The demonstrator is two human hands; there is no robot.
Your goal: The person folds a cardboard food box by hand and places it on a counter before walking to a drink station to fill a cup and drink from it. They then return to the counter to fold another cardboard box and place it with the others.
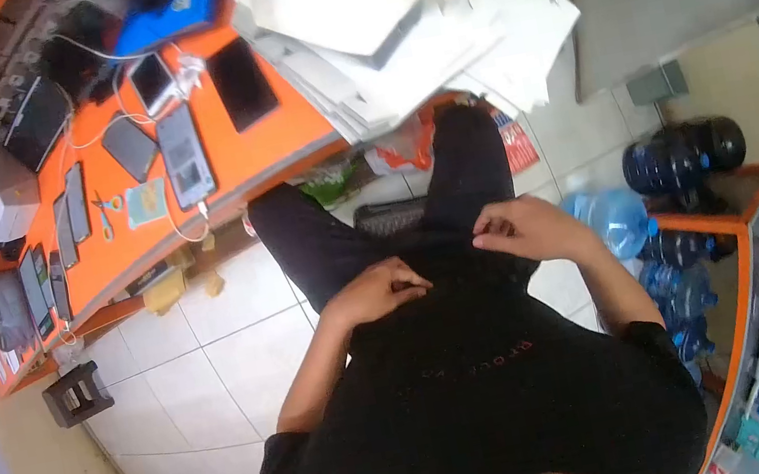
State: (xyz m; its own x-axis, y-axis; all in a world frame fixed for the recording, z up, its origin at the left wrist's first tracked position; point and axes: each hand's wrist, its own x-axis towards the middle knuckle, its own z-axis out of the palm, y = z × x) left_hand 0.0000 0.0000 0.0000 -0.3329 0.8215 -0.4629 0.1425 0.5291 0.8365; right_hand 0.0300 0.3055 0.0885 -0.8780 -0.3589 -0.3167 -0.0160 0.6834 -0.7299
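Note:
My left hand is over my lap at the front of my black shirt. Its fingers are curled in, with the tips against the dark cloth, and whether cloth or anything else is between them I cannot make out. Above my other thigh, my right hand is loosely bent, thumb and forefinger a little apart, with nothing visible in it. Both hands are close to my black trousers, away from the orange desk in front. Nearest on that desk are a plugged-in phone and a stack of white papers.
Also on the desk are a black phone, a white phone, scissors, a teal pad and cables. Water bottles and an orange-edged shelf stand at right. A dark stool sits on the tiled floor.

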